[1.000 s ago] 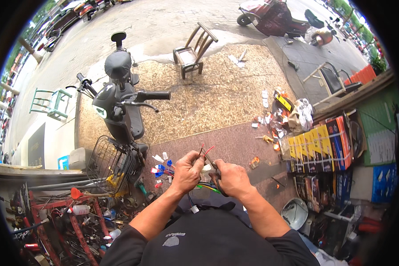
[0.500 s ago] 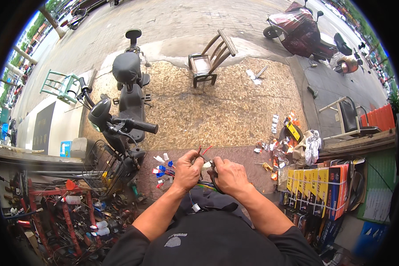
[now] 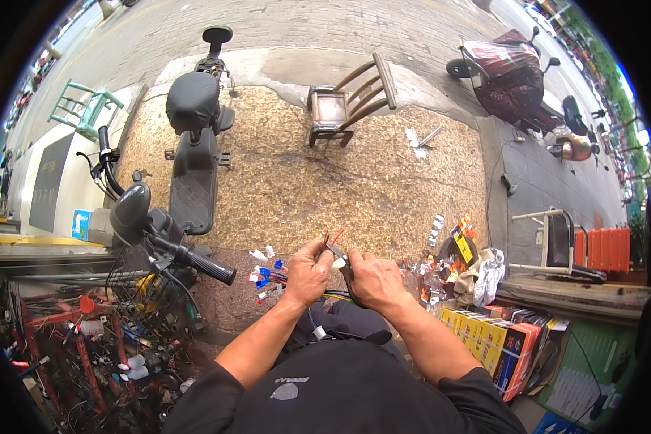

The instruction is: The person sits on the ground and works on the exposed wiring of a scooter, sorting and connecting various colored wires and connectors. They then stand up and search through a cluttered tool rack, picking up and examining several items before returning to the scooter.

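My left hand point(image 3: 309, 276) is closed, thumb and fingers pinching wires point(image 3: 338, 236) whose red and dark ends stick up above the fingertips. Close beside it, my right hand point(image 3: 375, 279) grips a dark-handled tool that looks like pliers point(image 3: 350, 277); its jaws lie near the wires and are too small to read clearly. A whitish connector point(image 3: 338, 264) shows between the hands. Left of my left hand spreads a bunch of blue, white and red plug connectors point(image 3: 266, 276). Yellow and green wires run below the hands, and a white plug point(image 3: 320, 333) hangs over my lap.
A dark electric scooter point(image 3: 195, 173) stands at the left, above a red rack point(image 3: 79, 347) full of parts. Ahead is a wooden chair point(image 3: 330, 108). Strapped yellow boxes point(image 3: 477, 336) and scattered packaging point(image 3: 441, 271) lie to the right. A covered maroon scooter point(image 3: 510, 79) is farther off.
The view has shifted, so the scooter and boxes sit elsewhere in the picture. Both hands keep their grip, and the wire ends lean slightly differently.
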`<state>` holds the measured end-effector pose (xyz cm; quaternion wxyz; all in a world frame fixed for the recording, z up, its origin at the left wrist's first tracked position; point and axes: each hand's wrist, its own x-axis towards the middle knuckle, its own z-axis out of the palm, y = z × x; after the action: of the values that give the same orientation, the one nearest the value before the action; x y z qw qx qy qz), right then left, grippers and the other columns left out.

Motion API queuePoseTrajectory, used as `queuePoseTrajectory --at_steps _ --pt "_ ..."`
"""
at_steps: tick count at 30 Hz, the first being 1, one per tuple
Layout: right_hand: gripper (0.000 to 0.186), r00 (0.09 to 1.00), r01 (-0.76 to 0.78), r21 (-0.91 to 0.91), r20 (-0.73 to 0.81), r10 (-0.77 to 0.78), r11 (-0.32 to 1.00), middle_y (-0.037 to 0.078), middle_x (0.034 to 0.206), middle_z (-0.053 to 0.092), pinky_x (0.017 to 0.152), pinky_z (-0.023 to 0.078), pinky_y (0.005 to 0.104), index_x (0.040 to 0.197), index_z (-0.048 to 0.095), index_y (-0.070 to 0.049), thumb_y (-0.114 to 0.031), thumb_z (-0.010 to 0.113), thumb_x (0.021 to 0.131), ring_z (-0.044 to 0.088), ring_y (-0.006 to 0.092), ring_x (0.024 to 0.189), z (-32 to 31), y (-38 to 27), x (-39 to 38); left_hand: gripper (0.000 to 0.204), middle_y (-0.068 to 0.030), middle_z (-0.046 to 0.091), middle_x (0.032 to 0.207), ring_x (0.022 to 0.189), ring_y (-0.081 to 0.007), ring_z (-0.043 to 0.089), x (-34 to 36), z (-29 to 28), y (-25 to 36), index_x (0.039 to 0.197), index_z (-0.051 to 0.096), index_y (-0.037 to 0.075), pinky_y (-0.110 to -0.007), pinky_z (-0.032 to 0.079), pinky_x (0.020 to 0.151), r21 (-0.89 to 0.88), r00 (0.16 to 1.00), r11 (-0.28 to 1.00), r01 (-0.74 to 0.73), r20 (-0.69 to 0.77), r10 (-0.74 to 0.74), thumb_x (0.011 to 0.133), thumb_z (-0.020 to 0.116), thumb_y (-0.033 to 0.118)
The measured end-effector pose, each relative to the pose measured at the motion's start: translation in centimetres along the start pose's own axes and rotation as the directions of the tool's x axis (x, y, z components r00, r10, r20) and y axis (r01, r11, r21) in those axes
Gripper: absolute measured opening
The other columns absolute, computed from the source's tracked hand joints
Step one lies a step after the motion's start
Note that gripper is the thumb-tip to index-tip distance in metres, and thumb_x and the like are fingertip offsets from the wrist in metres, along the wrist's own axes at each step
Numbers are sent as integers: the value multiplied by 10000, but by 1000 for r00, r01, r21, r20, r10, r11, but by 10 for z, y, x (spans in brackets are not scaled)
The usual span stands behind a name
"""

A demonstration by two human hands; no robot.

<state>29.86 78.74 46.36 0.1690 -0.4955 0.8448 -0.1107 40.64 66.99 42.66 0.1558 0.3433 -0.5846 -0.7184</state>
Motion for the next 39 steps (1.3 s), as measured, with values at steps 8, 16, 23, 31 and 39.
queuePoseTrajectory --at_steps 8,16,23,31,39 --pt "193 979 166 35 112 -169 985 225 788 666 638 532 495 922 564 -24 -216 554 902 676 402 732 -12 24 78 134 33 562 748 683 -42 466 50 -2 23 883 624 7 -235 402 600 36 982 999 -40 -183 46 952 556 100" --pt "247 863 325 225 328 -385 919 213 793 662 642 493 510 922 559 -34 -276 609 906 646 424 738 -39 67 178 128 15 560 735 687 -55 476 111 11 51 900 604 9 -259 417 614 -33 942 999 21 -335 -31 952 555 116" --pt "302 592 192 653 518 -618 732 242 835 673 707 511 438 1075 658 -7 -258 635 910 672 378 801 -92 101 246 86 83 523 731 552 9 399 144 32 81 957 624 58 -184 293 457 -249 928 965 -83 -372 -17 980 544 81" --pt "289 647 388 480 466 -603 787 224 716 642 634 484 504 900 577 -20 -294 665 877 624 442 716 -93 100 278 88 63 542 732 549 -5 433 169 35 93 959 612 65 -185 311 439 -284 896 958 -44 -435 -88 981 537 106" --pt "251 719 654 176 159 -677 736 176 725 620 566 497 487 972 561 -52 -264 647 870 637 386 665 -89 104 323 129 -45 636 778 484 -43 467 220 11 94 991 599 79 -187 353 398 -551 944 833 53 -245 -222 991 482 134"
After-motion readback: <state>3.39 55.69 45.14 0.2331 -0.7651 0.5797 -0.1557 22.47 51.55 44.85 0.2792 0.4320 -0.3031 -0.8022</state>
